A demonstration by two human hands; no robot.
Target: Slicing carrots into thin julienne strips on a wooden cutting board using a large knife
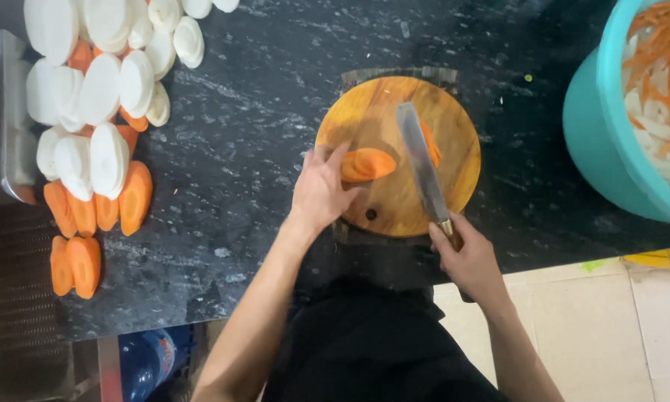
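Here, a round wooden cutting board [394,160], smooth and honey-coloured with a small dark hole near its near edge, lies on a dark speckled stone bench [260,97]; everything else is placed from that board. On its middle rests a stack of flat oval carrot slices [367,164], glossy orange; the left hand [321,190] presses on the stack from the board's left side, its grip closed lightly on the slices with fingertips on top. The right hand [470,260], at the board's near right edge, has its grip wrapped tight around the handle of a long knife [422,164]; the flat grey steel blade runs up across the board just right of the stack, and thin carrot strips [429,143] lie along the blade's right side. Well left of the board sits a heap of thick oval slices, white radish slices [100,82] above and more carrot pieces [89,223] below, matte and smooth-edged. To the board's right stands a teal plastic tub [599,126], holding shredded orange and white strips.
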